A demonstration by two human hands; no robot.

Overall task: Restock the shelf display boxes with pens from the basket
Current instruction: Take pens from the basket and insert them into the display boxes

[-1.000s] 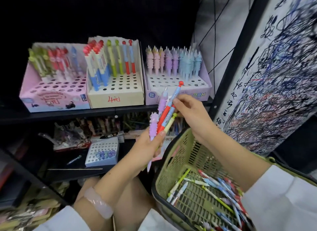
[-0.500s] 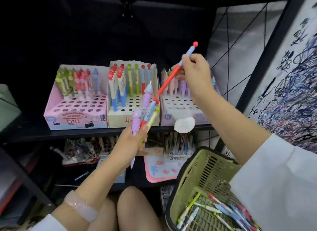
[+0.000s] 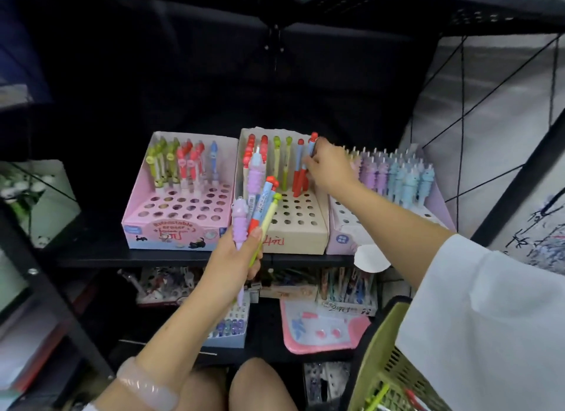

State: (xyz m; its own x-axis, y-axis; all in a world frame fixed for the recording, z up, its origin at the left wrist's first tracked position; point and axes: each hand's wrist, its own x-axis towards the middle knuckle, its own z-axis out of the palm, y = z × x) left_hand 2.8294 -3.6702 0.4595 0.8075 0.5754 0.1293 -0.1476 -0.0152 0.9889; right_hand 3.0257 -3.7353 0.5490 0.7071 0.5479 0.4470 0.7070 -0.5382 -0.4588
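Slotting a red-and-blue pen [image 3: 306,163] upright into the beige box [image 3: 293,236], right hand [image 3: 328,169] fingers pinched on it, left hand [image 3: 235,257] gripping a spare bunch [image 3: 255,212] below-left.

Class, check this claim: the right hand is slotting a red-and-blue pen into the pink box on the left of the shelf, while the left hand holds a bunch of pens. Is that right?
Not quite. The head view shows the right hand putting the red-and-blue pen into the middle beige box, not the pink box. The left hand does hold a bunch of pens.
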